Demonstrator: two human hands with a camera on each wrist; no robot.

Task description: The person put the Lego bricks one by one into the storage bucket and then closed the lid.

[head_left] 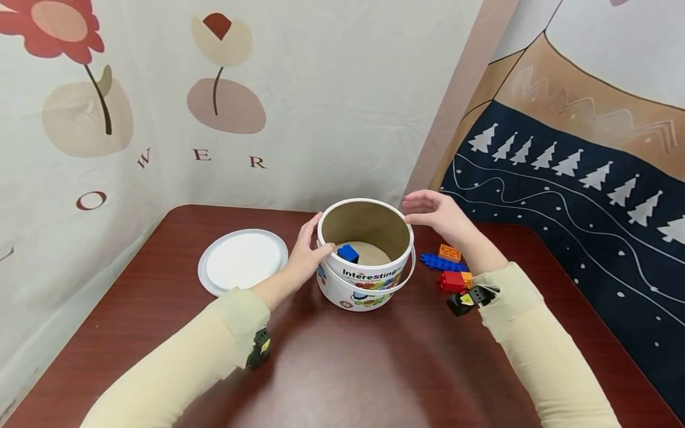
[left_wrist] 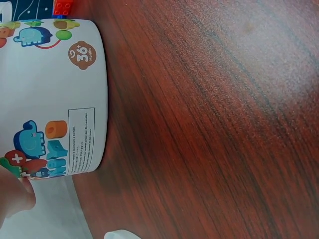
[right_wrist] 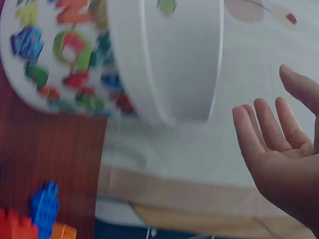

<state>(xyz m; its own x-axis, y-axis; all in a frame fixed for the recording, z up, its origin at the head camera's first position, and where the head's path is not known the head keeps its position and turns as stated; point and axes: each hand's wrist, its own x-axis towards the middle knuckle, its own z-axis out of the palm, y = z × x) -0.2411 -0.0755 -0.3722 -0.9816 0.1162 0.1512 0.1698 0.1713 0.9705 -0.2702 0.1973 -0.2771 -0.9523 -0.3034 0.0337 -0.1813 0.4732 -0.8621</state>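
Note:
A white toy bucket (head_left: 355, 297) with printed pictures stands on the table, its top uncovered and its handle hanging at the front right. Inside it lies a blue building brick (head_left: 348, 254). My left hand (head_left: 306, 259) holds the bucket at its left rim, the thumb toward the front; in the left wrist view only a bit of that hand (left_wrist: 15, 196) shows beside the printed wall. Near the right rim, my right hand (head_left: 432, 211) is raised with fingers spread loosely. The right wrist view shows this hand (right_wrist: 284, 149) apart from the bucket, holding nothing.
A round white lid (head_left: 243, 261) lies left of the bucket. To the right, under the right forearm, are a blue brick plate (head_left: 441, 263), orange bricks (head_left: 449, 253) and a red brick (head_left: 451, 282). Printed cloths hang behind the brown table (head_left: 342, 368) and on its sides.

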